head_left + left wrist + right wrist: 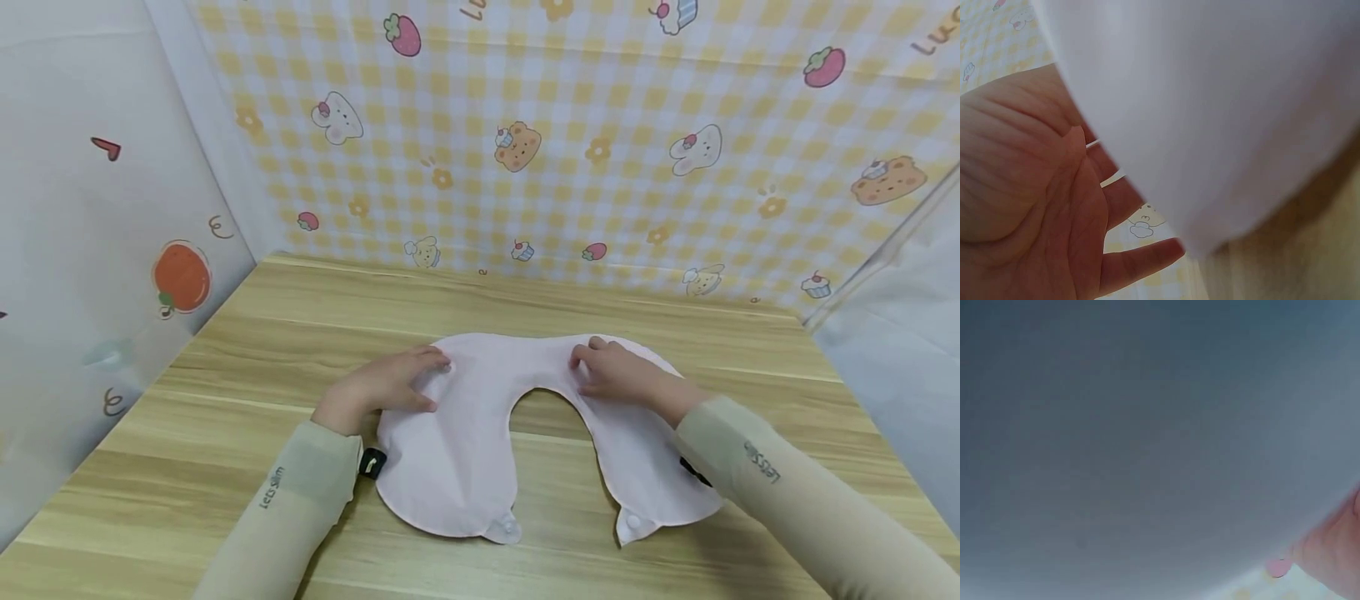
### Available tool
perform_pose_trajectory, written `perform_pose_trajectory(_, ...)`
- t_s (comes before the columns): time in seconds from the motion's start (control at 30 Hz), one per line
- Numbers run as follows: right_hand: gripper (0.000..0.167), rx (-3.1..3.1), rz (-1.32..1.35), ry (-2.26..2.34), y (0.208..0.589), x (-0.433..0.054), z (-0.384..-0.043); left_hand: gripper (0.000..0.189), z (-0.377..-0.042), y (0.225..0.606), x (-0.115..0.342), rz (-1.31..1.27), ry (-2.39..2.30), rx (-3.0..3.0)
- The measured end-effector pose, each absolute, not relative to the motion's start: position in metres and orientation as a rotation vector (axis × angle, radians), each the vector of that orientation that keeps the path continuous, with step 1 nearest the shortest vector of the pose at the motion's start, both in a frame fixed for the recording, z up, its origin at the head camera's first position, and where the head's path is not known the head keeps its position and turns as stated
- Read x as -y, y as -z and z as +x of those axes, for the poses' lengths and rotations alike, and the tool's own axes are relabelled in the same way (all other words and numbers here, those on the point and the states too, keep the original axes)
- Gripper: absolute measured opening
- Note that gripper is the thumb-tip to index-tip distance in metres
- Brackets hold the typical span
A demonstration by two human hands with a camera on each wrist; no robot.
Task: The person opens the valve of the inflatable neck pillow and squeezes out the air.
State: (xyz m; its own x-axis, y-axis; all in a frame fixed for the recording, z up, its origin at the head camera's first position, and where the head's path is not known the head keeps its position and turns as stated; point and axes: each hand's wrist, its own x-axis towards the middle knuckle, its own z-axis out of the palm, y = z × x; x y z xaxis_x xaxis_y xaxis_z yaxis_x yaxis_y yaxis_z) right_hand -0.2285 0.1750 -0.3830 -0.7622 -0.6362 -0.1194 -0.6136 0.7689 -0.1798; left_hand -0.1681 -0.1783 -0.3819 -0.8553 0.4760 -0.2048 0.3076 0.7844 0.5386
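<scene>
Two bare hands are reaching onto one pale pink, U-shaped cloth [480, 442], which is lying near the middle of one wood-grain table [285, 350], its opening facing the person. The left hand [390, 379] is resting at the cloth's upper left, thumb and fingers spreading apart. The right hand [618, 373] is touching the upper right with bent fingers; whether it is pinching the fabric, I cannot tell. Two tabs are ending the U, a left tab [504, 530] and a right tab [636, 528], each bearing one round fastener. Two beige sleeves are covering the arms, a left sleeve [292, 492] and a right sleeve [795, 483], each showing one line of lettering. One black device [372, 463] is sitting at the left wrist. Behind, one yellow-checked backdrop [465, 83] is hanging, displaying four strawberries and two brown bears.
</scene>
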Motion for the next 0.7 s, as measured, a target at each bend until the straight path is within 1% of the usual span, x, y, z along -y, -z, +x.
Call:
perform_pose_trajectory(0.17, 0.026, -2.751, -0.922, -0.06, 0.369, -0.157, -0.227, 0.06, -0.169, 0.384, 0.178, 0.597, -0.716, -2.645)
perform_pose_trajectory(0.37, 0.025, -2.647, -0.946, -0.216, 0.349, -0.144, -0.23, 0.061, -0.17, 0.385, 0.178, 0.597, -0.703, -2.655)
perform_pose_trajectory(0.4, 0.024, -2.635, -0.948, -0.215, 0.347, -0.142, -0.231, 0.061, -0.17, 0.385, 0.178, 0.591, -0.7, -2.658)
perform_pose_trajectory(0.57, 0.004, -2.613, -0.886, -0.11, 0.351, -0.136, -0.243, 0.06, -0.17, 0.382, 0.177, 0.597, -0.675, -2.667)
perform_pose_trajectory(0.7, 0.003, -2.633, -0.915, -0.068, 0.36, -0.13, -0.247, 0.06, -0.168, 0.38, 0.177, 0.577, -0.662, -2.668)
